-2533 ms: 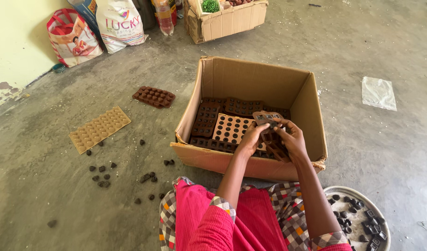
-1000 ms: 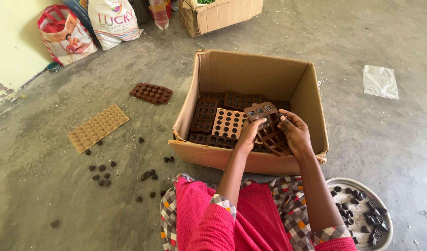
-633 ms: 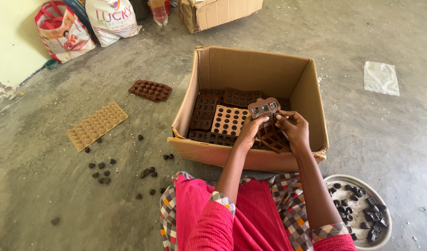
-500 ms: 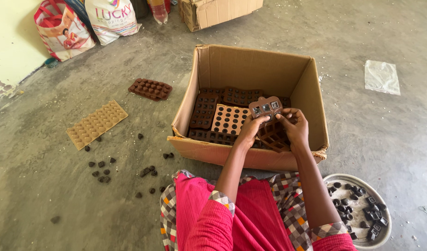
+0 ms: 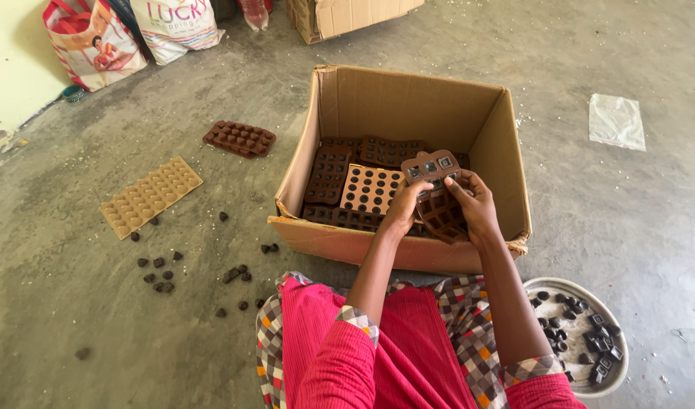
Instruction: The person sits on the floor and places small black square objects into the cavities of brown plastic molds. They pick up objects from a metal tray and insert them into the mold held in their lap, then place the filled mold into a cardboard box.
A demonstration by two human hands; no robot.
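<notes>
Since the earlier frames the small brown mould (image 5: pixel 431 167) has come up a little, and both hands, the left hand (image 5: pixel 403 208) and right hand (image 5: pixel 472 203), now grip it from either side above the right half of the cardboard box (image 5: pixel 408 102). The box holds many more trays (image 5: pixel 370 188); on the floor left of it lie a tan tray (image 5: pixel 151 195), a brown tray (image 5: pixel 239 138) and scattered dark pieces (image 5: pixel 160 263), while the metal plate (image 5: pixel 612 379) by the right knee holds a modest pile, so much seems left. The held mould is dark brown and flexed, with several square cavities showing dark filling.
</notes>
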